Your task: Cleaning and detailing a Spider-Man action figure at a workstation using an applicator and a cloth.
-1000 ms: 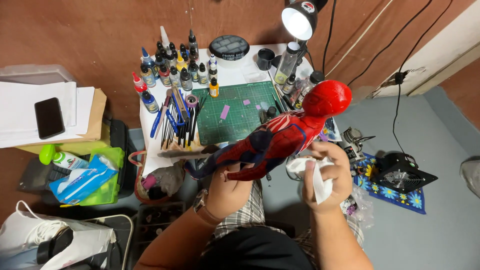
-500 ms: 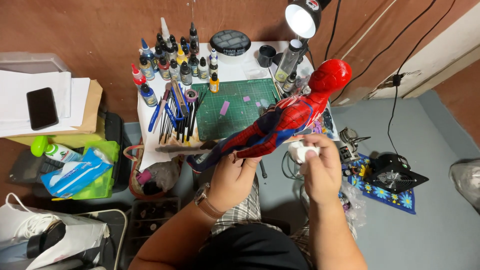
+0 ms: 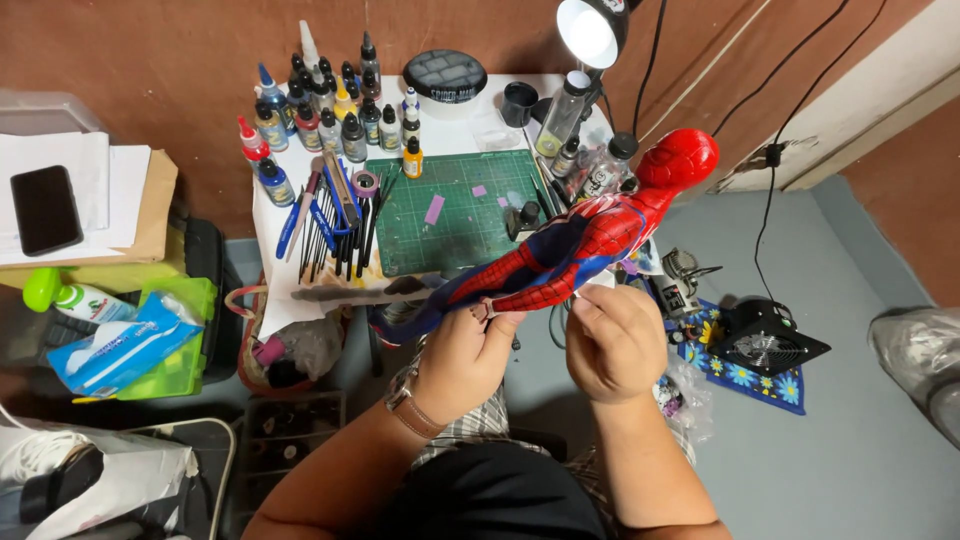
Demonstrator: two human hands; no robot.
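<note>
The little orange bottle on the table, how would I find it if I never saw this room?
Find the small white table against the brown wall, with the green cutting mat on it. At the mat's upper left corner stands the little orange bottle. The other bottles near it are dark or white; only this one is bright orange with a black cap.
</note>
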